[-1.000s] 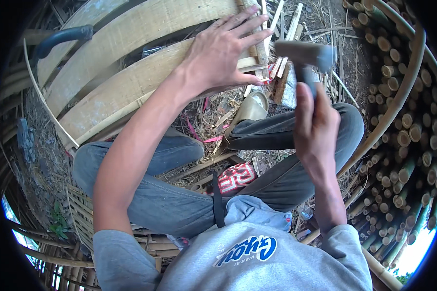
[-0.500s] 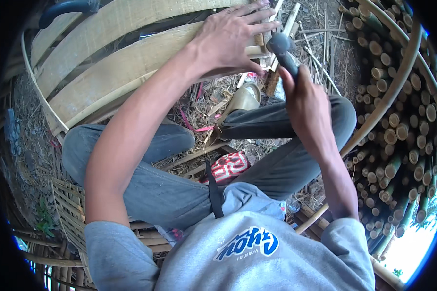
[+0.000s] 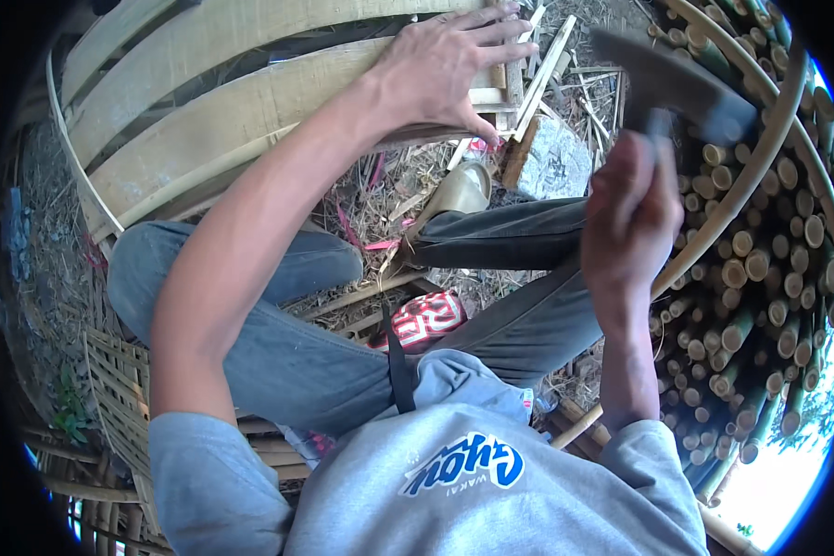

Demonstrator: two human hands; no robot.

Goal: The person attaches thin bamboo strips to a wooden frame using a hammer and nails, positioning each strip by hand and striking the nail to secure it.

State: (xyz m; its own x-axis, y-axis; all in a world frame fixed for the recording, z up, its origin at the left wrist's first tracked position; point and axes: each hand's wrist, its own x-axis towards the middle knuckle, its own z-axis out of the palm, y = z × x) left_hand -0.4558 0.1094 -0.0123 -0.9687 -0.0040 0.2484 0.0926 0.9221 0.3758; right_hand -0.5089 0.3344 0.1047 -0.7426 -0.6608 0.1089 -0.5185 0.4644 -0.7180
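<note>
A slatted bamboo panel with wide, pale, curved slats lies at the upper left, over my bent leg. My left hand rests on its right end, fingers spread across the end strips and thumb down at the near edge. My right hand is closed around the handle of a hammer, raised to the right of the panel. Motion blurs the hammer head. The underside of the panel end is hidden.
Stacked bamboo poles fill the right side behind a curved pole. A pale stone block and a wood piece sit below the panel's end. Thin bamboo strips lie beyond. My crossed legs and a sandal are close by.
My right hand has lifted the hammer up and to the right, away from the panel's end, uncovering the stone block. My left hand stays in place on the panel.
</note>
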